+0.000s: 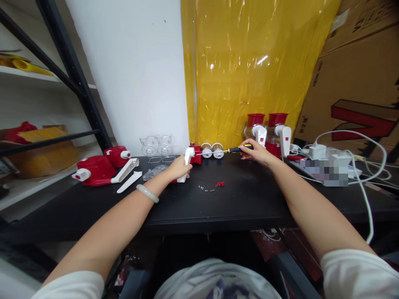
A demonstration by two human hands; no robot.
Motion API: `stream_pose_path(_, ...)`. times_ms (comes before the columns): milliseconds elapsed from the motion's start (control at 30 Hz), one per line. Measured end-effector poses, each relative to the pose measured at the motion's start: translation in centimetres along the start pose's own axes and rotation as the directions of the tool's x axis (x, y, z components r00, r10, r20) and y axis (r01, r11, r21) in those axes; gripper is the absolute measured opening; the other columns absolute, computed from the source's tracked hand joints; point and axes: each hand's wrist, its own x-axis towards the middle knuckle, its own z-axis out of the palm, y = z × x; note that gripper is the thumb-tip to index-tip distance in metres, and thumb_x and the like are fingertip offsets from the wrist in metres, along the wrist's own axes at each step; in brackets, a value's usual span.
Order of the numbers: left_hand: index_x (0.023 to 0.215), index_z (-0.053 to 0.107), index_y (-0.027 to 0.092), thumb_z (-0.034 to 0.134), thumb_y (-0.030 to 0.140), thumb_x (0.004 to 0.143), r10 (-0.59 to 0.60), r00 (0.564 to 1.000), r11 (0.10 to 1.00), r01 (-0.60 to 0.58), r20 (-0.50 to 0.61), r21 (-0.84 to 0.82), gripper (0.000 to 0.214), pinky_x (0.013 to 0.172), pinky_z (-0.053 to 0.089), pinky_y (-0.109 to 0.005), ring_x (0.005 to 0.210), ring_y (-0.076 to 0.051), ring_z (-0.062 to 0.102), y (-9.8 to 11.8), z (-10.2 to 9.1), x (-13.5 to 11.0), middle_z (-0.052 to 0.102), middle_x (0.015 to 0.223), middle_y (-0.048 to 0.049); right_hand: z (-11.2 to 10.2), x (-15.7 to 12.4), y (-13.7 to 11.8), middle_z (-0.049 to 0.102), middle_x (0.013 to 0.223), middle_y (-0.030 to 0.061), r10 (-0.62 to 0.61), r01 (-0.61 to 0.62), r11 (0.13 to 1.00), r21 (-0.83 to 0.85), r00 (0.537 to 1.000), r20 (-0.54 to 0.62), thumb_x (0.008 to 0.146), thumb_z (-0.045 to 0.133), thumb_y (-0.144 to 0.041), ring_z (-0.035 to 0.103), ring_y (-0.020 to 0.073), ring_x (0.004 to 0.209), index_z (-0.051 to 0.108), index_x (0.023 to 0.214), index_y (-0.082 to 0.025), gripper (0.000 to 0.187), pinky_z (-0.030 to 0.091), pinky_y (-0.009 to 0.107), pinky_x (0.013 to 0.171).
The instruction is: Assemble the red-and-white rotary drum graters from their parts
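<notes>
At the tabletop (199,207), left hand (179,167) gripping white handle casing (187,158), near-upright; right of the casing, right hand (253,152) grasping yellow-and-black screwdriver (234,149), long axis near level, shaft aimed left at its upper end, tip contact unclear.

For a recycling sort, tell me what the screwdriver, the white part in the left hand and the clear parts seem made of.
Screwdriver: silvery, shiny shaft, likely steel; black and yellow handle, probably plastic or rubber.
White part: smooth and evenly opaque, so likely moulded plastic.
Clear parts: see-through with glossy edges, probably plastic, though glass isn't ruled out.
</notes>
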Motion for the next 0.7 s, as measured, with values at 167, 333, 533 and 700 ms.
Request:
stream_pose_path(167,0.107,0.043,0.014,0.054,0.018,0.074,-0.005,1.0,0.999,0.005,0.004,-0.047,0.035,0.046,0.051,-0.025,0.054,-0.02,0.067,0.03,0.03,0.0,0.064,0.068,-0.0023,-0.16,-0.37,-0.43,0.064,0.068,-0.0038,-0.031,0.031,0.999,0.009,0.999,0.018,0.065,0.077,-0.052,0.063,0.0103,0.057,0.05,0.087,-0.022,0.046,0.056,0.026,0.058)
stream_pose_path(333,0.107,0.044,0.014,0.054,0.018,0.073,-0.01,1.0,0.999,0.009,-0.006,-0.05,0.036,0.047,0.051,-0.025,0.054,-0.02,0.067,0.22,-0.02,-0.15,0.064,0.069,-0.0023,-0.24,-0.51,-0.59,0.066,0.064,-0.002,-0.006,0.007,1.0,-0.03,0.999,0.038,0.07,0.074,-0.054,0.062,0.0102,0.054,0.05,0.086,-0.02,0.044,0.05,0.021,0.05)
stream_pose_path(533,0.11,0.044,0.012,0.054,0.018,0.074,0.026,0.999,0.999,-0.025,-0.027,0.027,0.038,0.046,0.05,-0.026,0.055,-0.021,0.067,0.3,-0.17,-0.21,0.066,0.074,-0.0064,-0.46,-0.09,-0.08,0.066,0.061,-0.0011,-0.004,0.005,1.0,-0.022,0.999,0.051,0.072,0.072,-0.054,0.059,0.0101,0.046,0.049,0.084,-0.02,0.043,0.046,0.021,0.047)
stream_pose_path(700,0.111,0.043,0.011,0.052,0.017,0.075,0.05,0.998,0.997,-0.047,-0.041,0.054,0.038,0.047,0.05,-0.027,0.055,-0.021,0.067,0.57,-0.25,-0.33,0.065,0.075,-0.0065,-0.71,0.31,0.26,0.064,0.054,-0.0004,0.014,-0.011,0.998,-0.061,0.998,0.059,0.075,0.066,-0.06,0.052,0.0079,0.036,0.047,0.074,-0.019,0.045,0.036,0.019,0.038)
